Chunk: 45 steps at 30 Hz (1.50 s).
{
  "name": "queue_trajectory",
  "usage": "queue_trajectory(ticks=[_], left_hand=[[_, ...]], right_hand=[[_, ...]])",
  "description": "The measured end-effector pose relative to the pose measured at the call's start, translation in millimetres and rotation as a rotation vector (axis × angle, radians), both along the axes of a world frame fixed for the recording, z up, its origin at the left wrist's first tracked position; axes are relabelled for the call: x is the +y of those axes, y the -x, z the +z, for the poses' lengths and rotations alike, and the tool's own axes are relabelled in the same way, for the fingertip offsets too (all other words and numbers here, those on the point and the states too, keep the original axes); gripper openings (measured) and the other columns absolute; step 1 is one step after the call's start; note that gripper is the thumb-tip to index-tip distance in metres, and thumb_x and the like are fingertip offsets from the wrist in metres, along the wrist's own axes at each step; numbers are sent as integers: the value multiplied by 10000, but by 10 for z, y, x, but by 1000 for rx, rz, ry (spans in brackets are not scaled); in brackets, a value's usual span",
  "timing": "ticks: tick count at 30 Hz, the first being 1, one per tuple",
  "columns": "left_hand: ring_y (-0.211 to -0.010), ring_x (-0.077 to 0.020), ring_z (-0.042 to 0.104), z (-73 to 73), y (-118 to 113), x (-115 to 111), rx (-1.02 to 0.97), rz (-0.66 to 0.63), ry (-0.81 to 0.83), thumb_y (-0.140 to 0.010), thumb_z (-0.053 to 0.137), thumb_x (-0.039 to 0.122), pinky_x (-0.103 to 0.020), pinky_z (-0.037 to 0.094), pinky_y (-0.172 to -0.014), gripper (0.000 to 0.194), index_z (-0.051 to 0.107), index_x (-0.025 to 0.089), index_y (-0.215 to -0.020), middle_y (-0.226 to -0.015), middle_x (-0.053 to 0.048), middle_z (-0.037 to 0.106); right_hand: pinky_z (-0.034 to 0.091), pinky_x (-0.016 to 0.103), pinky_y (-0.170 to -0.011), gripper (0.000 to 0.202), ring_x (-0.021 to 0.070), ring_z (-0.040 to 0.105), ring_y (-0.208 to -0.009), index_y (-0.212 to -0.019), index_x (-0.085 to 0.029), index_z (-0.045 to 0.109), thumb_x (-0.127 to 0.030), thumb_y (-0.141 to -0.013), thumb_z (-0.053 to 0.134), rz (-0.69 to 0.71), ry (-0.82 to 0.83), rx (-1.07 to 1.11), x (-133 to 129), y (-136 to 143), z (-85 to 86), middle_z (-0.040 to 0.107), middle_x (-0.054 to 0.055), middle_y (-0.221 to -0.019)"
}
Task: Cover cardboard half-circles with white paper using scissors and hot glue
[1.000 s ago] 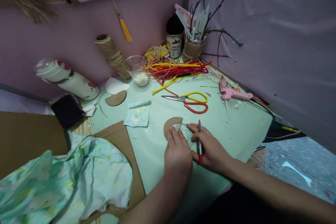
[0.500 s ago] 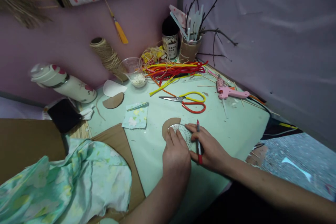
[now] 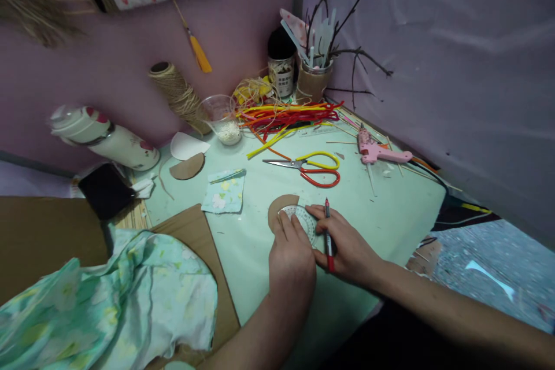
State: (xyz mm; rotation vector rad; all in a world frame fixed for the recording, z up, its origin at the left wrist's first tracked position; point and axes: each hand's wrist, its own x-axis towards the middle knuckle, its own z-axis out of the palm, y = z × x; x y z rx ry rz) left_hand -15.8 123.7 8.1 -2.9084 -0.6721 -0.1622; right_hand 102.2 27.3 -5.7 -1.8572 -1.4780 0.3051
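Observation:
My left hand (image 3: 291, 260) presses its fingertips down on a clear round protractor (image 3: 309, 222). The protractor overlaps a brown cardboard piece (image 3: 280, 206) with a curved edge, partly hidden under it and my fingers. My left thumb is out of sight. In my right hand (image 3: 347, 243) a red-and-grey marker (image 3: 328, 237) is held near upright, its red end up. Fingers of that hand also touch the protractor's right edge. Just beyond lie scissors (image 3: 299, 164) with one yellow and one red handle. To the left is a small square of floral fabric (image 3: 224, 192).
A pink glue gun (image 3: 381, 153) stands at the right with its cord. Behind are red and yellow pipe cleaners (image 3: 299, 113), a plastic cup (image 3: 219, 118), twine (image 3: 180, 92) and a jar of branches (image 3: 314, 81). Floral cloth (image 3: 160, 295) covers cardboard at left.

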Motion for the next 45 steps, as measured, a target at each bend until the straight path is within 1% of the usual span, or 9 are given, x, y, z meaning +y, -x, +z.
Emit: queue_trajectory(ticks=[5,11,17,23,29,33,35,41,45], left_hand=[[-1141,-384,617,-14,-1,-6,-3,-2,18,-826,518,71,-394,587,-831,414,632,-20,-1213,-1234,-293,622],[-1130,-361,629,-17,-1,-7,8,6,-9,-825,511,69,-386,585,-838,414,637,-1,-1214,-1234,-274,631],[-1121,-350,638,0,1,-5,3,0,-22,-833,502,69,-357,599,-793,401,645,9,-1203,-1230,-265,637],[-1199,-384,580,-23,-2,-20,-3,21,83,-847,482,52,-423,572,-875,412,617,-13,-1231,-1272,-306,591],[-1164,-377,606,-4,6,1,33,-21,35,-837,475,33,-388,581,-843,420,617,-23,-1228,-1254,-304,605],[-1168,-367,606,-12,3,-5,46,-17,22,-841,479,47,-400,570,-872,411,623,-15,-1222,-1249,-294,612],[-1180,-366,598,-21,2,-10,44,-11,24,-845,477,49,-411,563,-885,411,620,-14,-1225,-1256,-295,608],[-1156,-373,611,-6,14,-1,31,-5,69,-837,500,50,-371,594,-798,440,592,-19,-1261,-1271,-306,593],[-1150,-369,616,-20,5,-26,-16,29,88,-841,499,51,-402,588,-832,419,607,-19,-1240,-1255,-302,605]], right_hand=[[492,525,-969,320,327,472,-1304,-943,-236,415,-173,-744,658,6,-10,-10,-4,-5,1,541,191,-1368],[491,522,-973,308,323,469,-1306,-944,-234,422,-178,-748,653,3,-3,-7,-3,-3,-2,541,193,-1368],[488,528,-976,290,321,475,-1304,-942,-227,444,-184,-742,650,-2,-9,3,-1,-5,5,553,196,-1357],[496,539,-961,280,329,494,-1291,-943,-232,459,-180,-740,646,-4,-11,-2,7,2,41,561,188,-1349],[505,530,-955,302,329,496,-1289,-942,-233,438,-174,-739,652,2,-12,-17,5,1,36,564,187,-1343],[502,538,-955,319,332,488,-1292,-955,-227,431,-175,-737,658,8,-19,-23,-1,-6,10,558,199,-1345],[492,546,-966,326,329,479,-1302,-961,-228,426,-166,-736,655,10,-30,-21,-3,-9,0,549,199,-1355],[455,569,-1011,337,328,422,-1358,-982,-242,426,-193,-752,667,13,-69,3,-39,-3,5,480,193,-1430],[458,538,-1015,275,281,503,-1297,-974,-261,427,-112,-801,580,-42,-159,53,-63,-18,61,559,142,-1370]])
